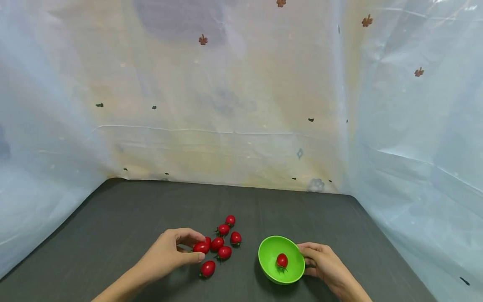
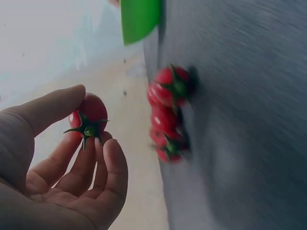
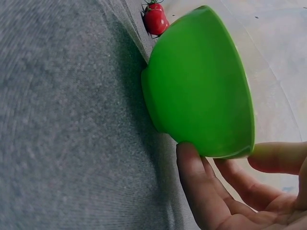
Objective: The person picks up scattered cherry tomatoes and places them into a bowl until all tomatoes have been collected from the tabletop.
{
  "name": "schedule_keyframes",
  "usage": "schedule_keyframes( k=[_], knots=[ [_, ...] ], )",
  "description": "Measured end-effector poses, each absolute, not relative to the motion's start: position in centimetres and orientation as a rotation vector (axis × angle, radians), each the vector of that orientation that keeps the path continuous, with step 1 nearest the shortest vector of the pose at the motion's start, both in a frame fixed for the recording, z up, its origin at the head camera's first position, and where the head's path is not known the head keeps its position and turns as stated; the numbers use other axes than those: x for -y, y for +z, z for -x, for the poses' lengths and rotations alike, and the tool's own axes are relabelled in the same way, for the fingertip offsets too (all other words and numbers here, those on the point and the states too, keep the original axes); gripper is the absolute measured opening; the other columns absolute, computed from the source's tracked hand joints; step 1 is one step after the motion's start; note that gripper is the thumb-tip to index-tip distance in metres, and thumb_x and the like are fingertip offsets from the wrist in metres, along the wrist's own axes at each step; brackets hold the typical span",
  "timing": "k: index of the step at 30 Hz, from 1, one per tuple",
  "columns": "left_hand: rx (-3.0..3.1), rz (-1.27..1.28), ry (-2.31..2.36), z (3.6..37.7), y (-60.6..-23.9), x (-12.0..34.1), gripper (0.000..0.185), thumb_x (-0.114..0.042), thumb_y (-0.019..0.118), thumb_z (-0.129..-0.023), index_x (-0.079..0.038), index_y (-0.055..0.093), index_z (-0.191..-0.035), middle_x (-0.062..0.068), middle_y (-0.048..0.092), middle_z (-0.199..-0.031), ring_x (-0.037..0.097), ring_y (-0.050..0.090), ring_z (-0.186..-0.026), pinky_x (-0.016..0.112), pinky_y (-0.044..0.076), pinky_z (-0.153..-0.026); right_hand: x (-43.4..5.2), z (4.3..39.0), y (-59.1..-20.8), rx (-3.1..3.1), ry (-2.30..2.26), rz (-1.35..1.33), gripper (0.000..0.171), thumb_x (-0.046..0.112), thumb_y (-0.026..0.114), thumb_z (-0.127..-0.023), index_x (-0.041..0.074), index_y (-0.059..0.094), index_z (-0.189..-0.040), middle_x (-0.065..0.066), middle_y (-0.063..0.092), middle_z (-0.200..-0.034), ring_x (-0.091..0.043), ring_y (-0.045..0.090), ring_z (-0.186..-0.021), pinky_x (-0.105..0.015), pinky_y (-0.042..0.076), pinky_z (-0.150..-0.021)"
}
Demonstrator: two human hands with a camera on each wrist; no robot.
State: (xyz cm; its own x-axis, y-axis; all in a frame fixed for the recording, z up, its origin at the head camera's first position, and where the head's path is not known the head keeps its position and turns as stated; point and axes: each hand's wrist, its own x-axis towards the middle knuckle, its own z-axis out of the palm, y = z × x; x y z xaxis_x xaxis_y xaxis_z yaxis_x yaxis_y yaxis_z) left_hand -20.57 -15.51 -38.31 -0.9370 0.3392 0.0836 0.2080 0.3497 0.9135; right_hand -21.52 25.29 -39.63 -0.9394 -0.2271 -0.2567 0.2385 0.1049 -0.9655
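- While the head view shows one tomato inside the green bowl, the right wrist view shows only its outside.
- Thumb and fingertips of the left hand pinch a second tomato, its leafy cap clear in the left wrist view.
- Right hand grips the bowl's side, thumb at the rim.
- Loose tomatoes lie on the dark table between the hands.
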Motion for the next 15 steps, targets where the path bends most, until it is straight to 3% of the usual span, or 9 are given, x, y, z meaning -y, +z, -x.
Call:
schedule_keyframes(
  k=[15],
  knots=[
    [-2.402,-0.814,1.738,21.6,-37.1,5.2,0.027,-0.023,0.081,-0.083,-0.019,0.071,-0.108,-0.008,0.069,-0.098,0.015,0.065,-0.088,0.03,0.052,-0.072,-25.4,21.4,-39.4,-2.047,-1.904,0.035,0.043,0.025,0.059,-0.1,-0.009,0.06,-0.125,-0.014,0.068,-0.111,-0.026,0.067,-0.096,-0.043,0.055,-0.079]
  ],
)
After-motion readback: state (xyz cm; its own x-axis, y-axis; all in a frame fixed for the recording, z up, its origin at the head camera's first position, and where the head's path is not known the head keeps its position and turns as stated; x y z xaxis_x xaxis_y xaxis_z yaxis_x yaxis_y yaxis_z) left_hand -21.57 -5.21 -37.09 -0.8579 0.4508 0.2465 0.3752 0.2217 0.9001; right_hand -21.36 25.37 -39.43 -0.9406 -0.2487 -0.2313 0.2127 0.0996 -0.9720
